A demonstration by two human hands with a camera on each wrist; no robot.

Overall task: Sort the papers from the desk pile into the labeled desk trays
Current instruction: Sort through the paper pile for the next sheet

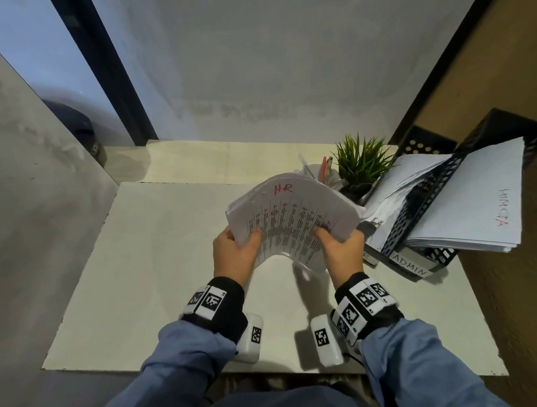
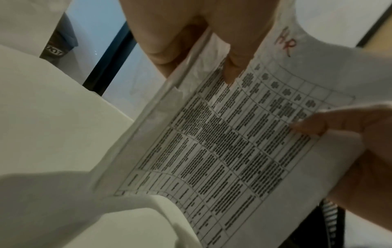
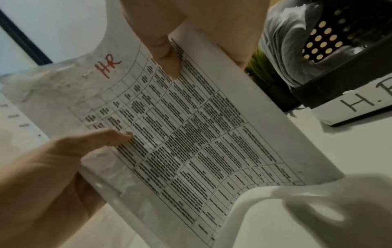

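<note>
Both hands hold a stack of papers (image 1: 296, 216) above the desk, arched upward. Its top sheet is a printed table with "HR" in red at the far edge (image 2: 285, 42) (image 3: 108, 67). My left hand (image 1: 237, 251) grips the stack's left near corner, thumb on top. My right hand (image 1: 341, 246) grips the right near corner the same way. To the right stand black perforated trays: one labelled "ADMIN" (image 1: 410, 266) with papers lying across it, one labelled "H.R" (image 3: 358, 102) holding papers.
A small green plant (image 1: 360, 164) and a pen cup (image 1: 318, 172) stand behind the stack, next to the trays. The white desk (image 1: 158, 271) ends at a grey wall on the left and a brown wall on the right.
</note>
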